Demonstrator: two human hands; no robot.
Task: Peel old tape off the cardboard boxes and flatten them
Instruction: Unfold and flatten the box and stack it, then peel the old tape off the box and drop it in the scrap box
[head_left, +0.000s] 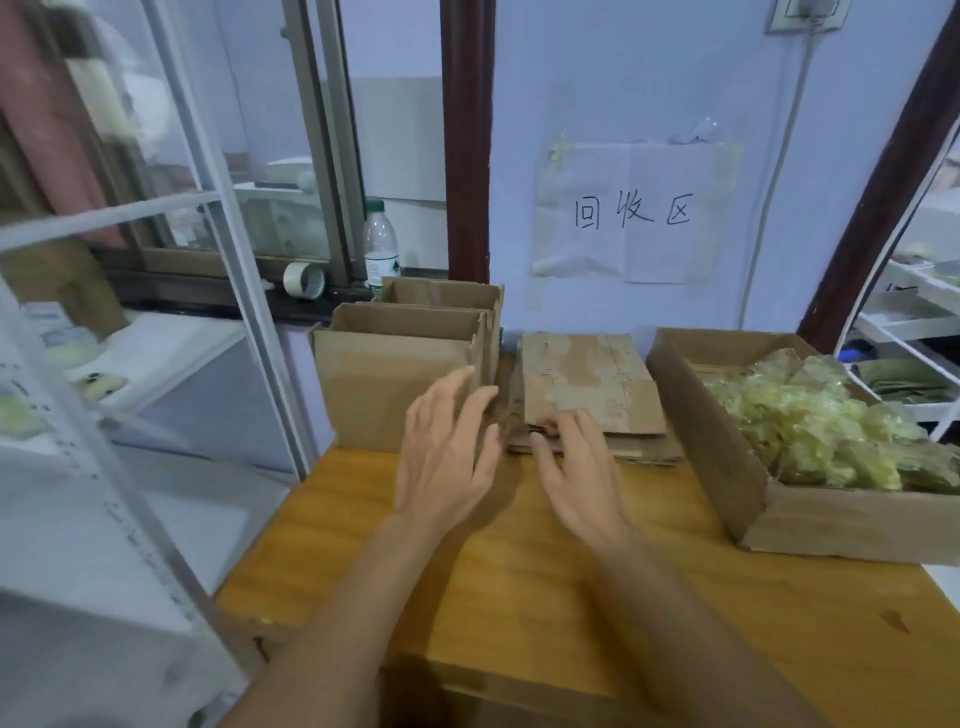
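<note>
A stack of flattened cardboard (587, 384) lies at the back middle of the wooden table (545, 561). Two upright open cardboard boxes (395, 364) stand to its left, one behind the other. My left hand (447, 457) hovers with fingers spread next to the front box's right corner, holding nothing. My right hand (576, 467) has its fingers spread, with the fingertips at the near edge of the flattened stack. Whether they touch it is unclear from the blur.
A shallow cardboard tray (727, 457) at the right holds a heap of crumpled yellowish tape (810, 431). A tape roll (304, 280) and a plastic bottle (381, 249) sit on the window ledge behind. A white metal rack (156, 415) stands at the left. A paper sign (634, 213) hangs on the wall.
</note>
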